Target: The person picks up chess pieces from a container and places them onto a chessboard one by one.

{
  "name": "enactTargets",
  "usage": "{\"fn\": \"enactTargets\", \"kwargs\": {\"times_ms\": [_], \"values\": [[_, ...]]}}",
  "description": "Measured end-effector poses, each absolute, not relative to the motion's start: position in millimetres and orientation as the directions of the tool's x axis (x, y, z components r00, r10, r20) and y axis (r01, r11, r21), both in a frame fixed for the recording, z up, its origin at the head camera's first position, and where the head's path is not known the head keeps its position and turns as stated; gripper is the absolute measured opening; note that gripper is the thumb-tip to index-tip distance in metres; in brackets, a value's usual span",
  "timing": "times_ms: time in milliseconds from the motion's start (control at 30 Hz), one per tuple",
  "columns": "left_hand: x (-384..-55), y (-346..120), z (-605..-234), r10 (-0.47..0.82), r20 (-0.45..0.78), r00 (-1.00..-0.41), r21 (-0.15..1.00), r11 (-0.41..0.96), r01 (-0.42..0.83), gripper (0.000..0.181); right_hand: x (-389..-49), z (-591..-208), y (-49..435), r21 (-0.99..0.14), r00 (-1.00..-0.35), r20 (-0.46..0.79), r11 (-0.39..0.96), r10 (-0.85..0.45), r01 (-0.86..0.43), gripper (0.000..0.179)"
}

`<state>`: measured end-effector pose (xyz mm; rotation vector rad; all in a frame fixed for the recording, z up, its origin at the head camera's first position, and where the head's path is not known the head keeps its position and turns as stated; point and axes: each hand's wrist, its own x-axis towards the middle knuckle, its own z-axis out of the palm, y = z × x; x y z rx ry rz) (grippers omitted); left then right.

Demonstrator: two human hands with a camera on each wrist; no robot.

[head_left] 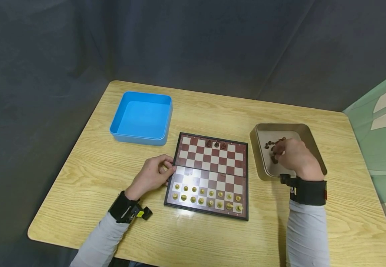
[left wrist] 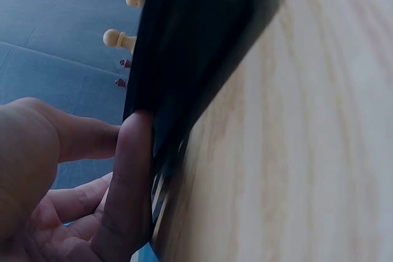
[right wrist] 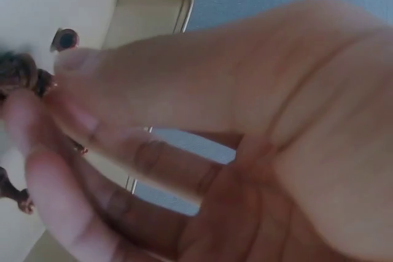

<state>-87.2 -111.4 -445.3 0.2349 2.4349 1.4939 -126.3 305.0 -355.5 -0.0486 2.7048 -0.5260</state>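
A chessboard (head_left: 209,174) lies mid-table, its near two rows filled with pale chess pieces (head_left: 202,191) and three dark red pieces (head_left: 217,144) on its far row. My left hand (head_left: 155,172) holds the board's left edge, thumb at the top rim and a finger along the side, as the left wrist view shows. My right hand (head_left: 294,155) reaches down into a metal tin (head_left: 254,148) of dark pieces. There its thumb and fingertips pinch at a dark chess piece (right wrist: 18,72), partly hidden by the fingers.
A blue box lid (head_left: 139,141) sits at the back left of the wooden table (head_left: 89,178). Other dark pieces (head_left: 268,144) lie loose on the tin's floor, one of them a round-based piece (right wrist: 65,39) near the thumb. Behind the table hangs a dark curtain (head_left: 193,48).
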Motion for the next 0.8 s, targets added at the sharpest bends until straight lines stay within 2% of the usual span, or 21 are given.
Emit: {"fn": "enactTargets", "kwargs": {"times_ms": [300,567,800], "values": [[-86.7,-111.5,-444.6,0.281,-0.154,-0.947,0.891,0.454,-0.010,0.023,-126.9,-358.2,304.9,-0.401,-0.906,-0.403,0.915,-0.132,0.045,0.025],[-86.4,-111.5,-445.2,0.281,-0.155,-0.947,0.887,0.461,-0.008,0.024,-128.5,-364.8,303.0,-0.367,-0.911,-0.345,0.926,-0.224,-0.089,0.017],[-85.8,-111.2,-443.9,0.280,-0.156,-0.947,0.893,0.450,-0.014,0.026,-128.6,-366.0,304.0,-0.380,-0.884,-0.417,0.924,-0.210,-0.040,0.019]]}}
